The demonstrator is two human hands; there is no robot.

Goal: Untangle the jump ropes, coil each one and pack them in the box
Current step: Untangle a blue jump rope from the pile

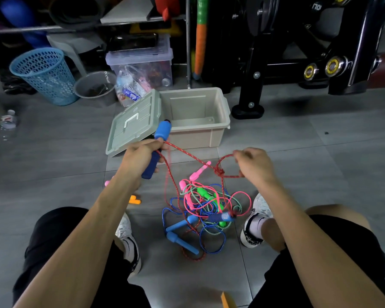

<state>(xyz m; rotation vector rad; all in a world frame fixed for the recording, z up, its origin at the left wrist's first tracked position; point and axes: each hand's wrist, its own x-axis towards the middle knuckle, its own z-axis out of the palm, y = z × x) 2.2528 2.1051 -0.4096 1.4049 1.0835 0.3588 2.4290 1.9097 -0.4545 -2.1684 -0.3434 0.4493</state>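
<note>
My left hand (140, 156) grips a blue foam handle (160, 134) of the red jump rope (187, 155), held up in front of the box. My right hand (253, 164) pinches a loop of the same red rope, with a knot (219, 172) hanging between my hands. On the floor between my feet lies a tangled pile of ropes (206, 210): pink, blue, green and red cords with pink, light-blue and green handles. The open beige box (220, 127) stands beyond, empty, its grey-green lid (133, 123) leaning against its left side.
An orange piece (135, 200) and a pink handle (107, 182) lie by my left arm. A blue mesh basket (47, 74), grey bucket (93, 85) and clear storage bin (140, 63) stand at the back left. A black gym machine (298, 52) fills the back right.
</note>
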